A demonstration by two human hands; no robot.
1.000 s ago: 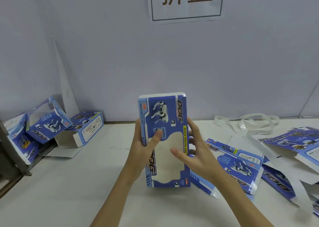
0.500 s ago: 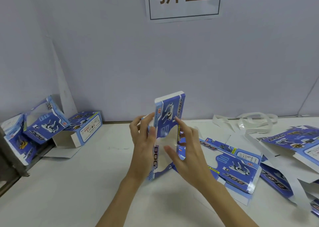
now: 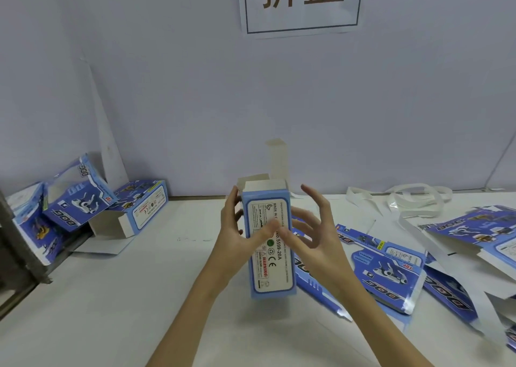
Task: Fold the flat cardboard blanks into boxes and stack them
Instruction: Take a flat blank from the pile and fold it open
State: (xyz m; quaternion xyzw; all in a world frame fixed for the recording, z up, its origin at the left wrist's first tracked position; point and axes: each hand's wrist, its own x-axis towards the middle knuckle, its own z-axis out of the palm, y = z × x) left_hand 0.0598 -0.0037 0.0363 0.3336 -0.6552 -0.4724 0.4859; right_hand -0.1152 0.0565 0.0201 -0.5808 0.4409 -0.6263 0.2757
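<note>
I hold a blue and white cardboard box (image 3: 272, 271) upright at the table's middle, its printed label side facing me and its top flaps standing open. My left hand (image 3: 237, 235) grips its left side, thumb across the label. My right hand (image 3: 312, 227) is beside its right edge with the fingers spread; whether it touches the box is unclear. Flat blue blanks (image 3: 382, 271) lie spread on the table to the right. Folded boxes (image 3: 75, 199) are piled at the far left against the wall.
White paper strips (image 3: 402, 199) curl at the back right. An open-ended folded box (image 3: 139, 210) lies at the left rear. A grey metal frame (image 3: 16, 243) borders the table's left edge. A sign with two characters (image 3: 301, 0) hangs on the wall.
The flat blank has been opened into a box shape and turned, so its label side now faces me. My right hand has come off it with fingers spread.
</note>
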